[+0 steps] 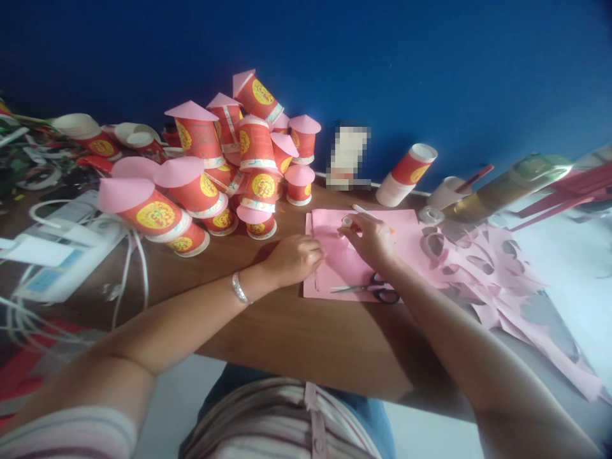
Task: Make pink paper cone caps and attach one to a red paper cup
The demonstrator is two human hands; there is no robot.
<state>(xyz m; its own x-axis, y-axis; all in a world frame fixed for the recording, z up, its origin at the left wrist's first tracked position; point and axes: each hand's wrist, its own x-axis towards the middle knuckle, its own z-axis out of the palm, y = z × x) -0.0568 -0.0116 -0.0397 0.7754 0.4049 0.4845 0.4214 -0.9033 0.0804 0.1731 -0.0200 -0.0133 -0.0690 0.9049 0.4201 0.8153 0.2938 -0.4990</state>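
Observation:
Pink paper sheets (329, 255) lie stacked on the table. Over their left edge my left hand (297, 258) is closed, fingers curled together; whatever they may hold is hidden. My right hand (371, 237) pinches a small white cylinder (346, 222) above the sheets; its exact kind is unclear. Beneath my right wrist, black-handled scissors (386, 294) rest on the paper, blades pointing left. A pen (357, 208) lies behind my right hand, partly covered by it.
Red paper cups with pink cone tops (155, 213) are piled at the left. Stacked cups (406, 175), a clear tape roll (431, 215) and pink paper scraps (482, 261) are at the right. A power strip (71, 255) with white cables lies far left. Behind rises a blue wall.

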